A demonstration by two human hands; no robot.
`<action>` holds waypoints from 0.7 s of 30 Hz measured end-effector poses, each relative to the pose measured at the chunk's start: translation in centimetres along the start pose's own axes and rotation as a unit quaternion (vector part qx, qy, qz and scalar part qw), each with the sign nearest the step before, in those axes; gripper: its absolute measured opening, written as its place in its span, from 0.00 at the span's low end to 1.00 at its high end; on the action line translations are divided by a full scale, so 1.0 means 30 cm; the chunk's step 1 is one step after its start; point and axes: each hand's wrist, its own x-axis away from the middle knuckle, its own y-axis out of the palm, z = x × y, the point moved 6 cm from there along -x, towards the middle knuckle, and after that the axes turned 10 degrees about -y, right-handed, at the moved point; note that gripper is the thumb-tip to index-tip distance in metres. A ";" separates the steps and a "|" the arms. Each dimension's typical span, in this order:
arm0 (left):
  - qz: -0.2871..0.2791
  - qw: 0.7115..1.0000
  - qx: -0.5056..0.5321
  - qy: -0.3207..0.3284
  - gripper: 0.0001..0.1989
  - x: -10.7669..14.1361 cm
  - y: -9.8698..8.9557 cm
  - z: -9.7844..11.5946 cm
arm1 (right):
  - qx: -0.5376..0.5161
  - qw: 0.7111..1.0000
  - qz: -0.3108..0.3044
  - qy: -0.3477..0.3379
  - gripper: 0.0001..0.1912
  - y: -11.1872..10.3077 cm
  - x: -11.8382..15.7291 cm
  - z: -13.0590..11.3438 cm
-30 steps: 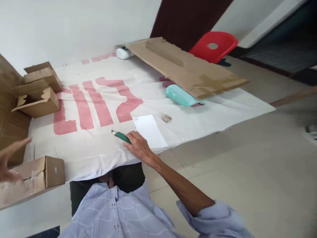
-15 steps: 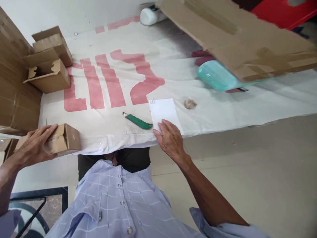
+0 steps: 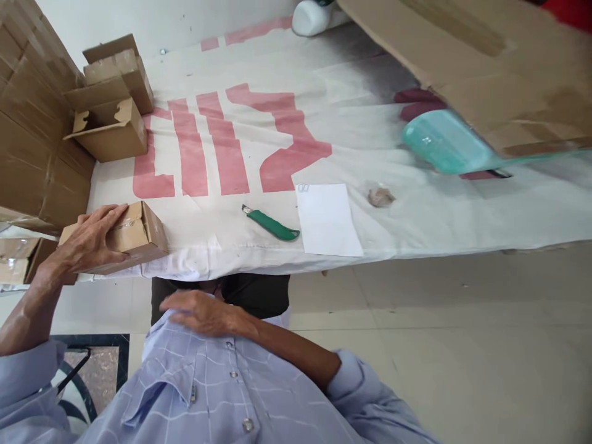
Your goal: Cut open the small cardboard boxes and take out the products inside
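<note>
Nearest, the right hand (image 3: 203,313) is being held before the checked shirt (image 3: 208,382), somewhat blurred, its fingers loosely extended and nothing seen being gripped. Just beyond, a taped cardboard box (image 3: 132,234) is being spanned by the left hand (image 3: 90,240): the fingers are being laid across the top, with the thumb apart, on the near side. The box is being supported at the front edge of the cloth-covered surface (image 3: 439,225); should the left hand be pressed down on that near side, the box could be tipped off. A second box (image 3: 17,259) is being partly hidden at the left.

Farther in, a green utility knife (image 3: 272,227) is being left unheld, its metal tip being pointed away to the left. If it were grasped by that end, fingers could be cut. White paper (image 3: 329,219) is being kept just beside its handle, so it could be slit by a careless drag of the knife. Beyond, two open boxes (image 3: 115,134) are being backed by large cartons (image 3: 41,123), and a teal bottle (image 3: 441,140) is being partly covered by a cardboard sheet (image 3: 499,74), which could be dislodged if the bottle were bumped.
</note>
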 end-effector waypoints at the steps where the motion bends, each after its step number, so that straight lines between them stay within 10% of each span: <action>1: 0.001 1.000 -0.001 0.002 0.53 0.002 0.001 -0.007 | -0.046 0.998 -0.020 -0.029 0.14 0.035 -0.017 -0.037; 4: 0.002 1.000 -0.012 0.017 0.52 0.014 0.004 -0.037 | -0.039 0.998 0.036 -0.017 0.12 -0.014 -0.013 -0.056; 7: 0.035 0.999 -0.037 0.012 0.50 0.030 0.011 -0.100 | 0.092 0.984 0.149 0.044 0.13 -0.211 0.086 0.006; 13: 0.121 0.993 0.012 -0.007 0.47 0.010 0.054 -0.183 | 0.374 0.848 0.273 0.257 0.19 -0.591 0.480 0.130; 21: 0.185 0.979 0.048 0.067 0.52 -0.047 0.040 0.028 | 0.469 0.759 0.216 0.396 0.24 -0.671 0.743 0.264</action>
